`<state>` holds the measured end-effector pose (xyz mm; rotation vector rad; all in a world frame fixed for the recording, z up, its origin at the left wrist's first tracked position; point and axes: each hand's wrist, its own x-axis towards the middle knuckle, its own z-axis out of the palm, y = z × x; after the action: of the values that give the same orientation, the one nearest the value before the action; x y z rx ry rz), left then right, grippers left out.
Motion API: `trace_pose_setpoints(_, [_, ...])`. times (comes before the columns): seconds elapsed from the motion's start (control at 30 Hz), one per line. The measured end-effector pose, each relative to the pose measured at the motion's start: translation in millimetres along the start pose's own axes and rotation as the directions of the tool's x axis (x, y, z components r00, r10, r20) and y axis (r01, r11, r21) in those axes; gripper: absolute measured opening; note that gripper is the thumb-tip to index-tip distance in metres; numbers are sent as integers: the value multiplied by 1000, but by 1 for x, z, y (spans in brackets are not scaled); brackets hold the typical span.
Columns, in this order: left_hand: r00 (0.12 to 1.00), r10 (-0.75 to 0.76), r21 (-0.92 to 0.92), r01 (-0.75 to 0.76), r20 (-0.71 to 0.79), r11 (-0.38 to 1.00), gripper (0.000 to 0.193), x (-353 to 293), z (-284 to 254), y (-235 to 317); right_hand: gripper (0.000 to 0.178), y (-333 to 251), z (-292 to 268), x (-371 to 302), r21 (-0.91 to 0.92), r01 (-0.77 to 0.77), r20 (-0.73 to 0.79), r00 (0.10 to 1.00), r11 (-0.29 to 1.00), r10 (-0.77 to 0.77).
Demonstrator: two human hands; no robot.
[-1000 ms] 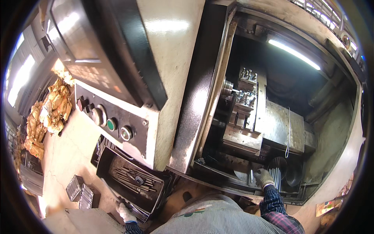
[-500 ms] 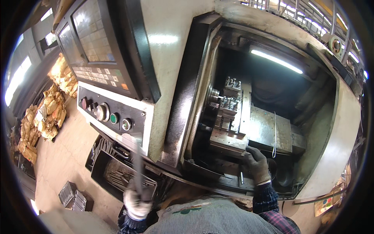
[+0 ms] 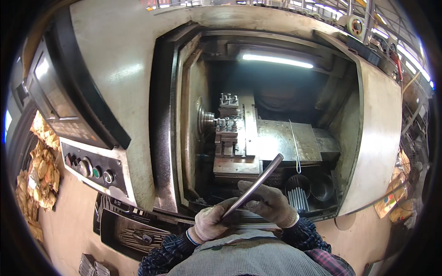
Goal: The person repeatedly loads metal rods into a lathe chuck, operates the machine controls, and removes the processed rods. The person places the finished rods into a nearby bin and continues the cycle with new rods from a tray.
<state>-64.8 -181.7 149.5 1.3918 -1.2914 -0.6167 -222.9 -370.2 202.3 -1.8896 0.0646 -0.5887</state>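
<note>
Metal rod (image 3: pixel 253 186) clasped in left hand (image 3: pixel 211 222); right hand (image 3: pixel 272 206), grip unclear; pale floor (image 3: pixel 64 223) beside machine (image 3: pixel 378 152).

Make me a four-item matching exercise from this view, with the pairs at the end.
1. Metal rod
2. Tube light
3. Push button
4. Black bin

A. Green, on the control panel
B. Holding thin rods
C. Gripped in the gloved left hand
D. Glowing white inside the machine enclosure

Pairs: 1-C, 2-D, 3-A, 4-B
</note>
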Motion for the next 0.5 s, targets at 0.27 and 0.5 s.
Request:
trace_pose_setpoints(0.27, [989,-100,366,55,106,929,48,36,20,6,47,14,-14,-14,104,-151,-144,976,983,166])
trace_pose_setpoints(0.5, [865,-245,139,204,438,969,69,58,30,-30,35,22,-16,-19,216,-116,-76,988,969,135])
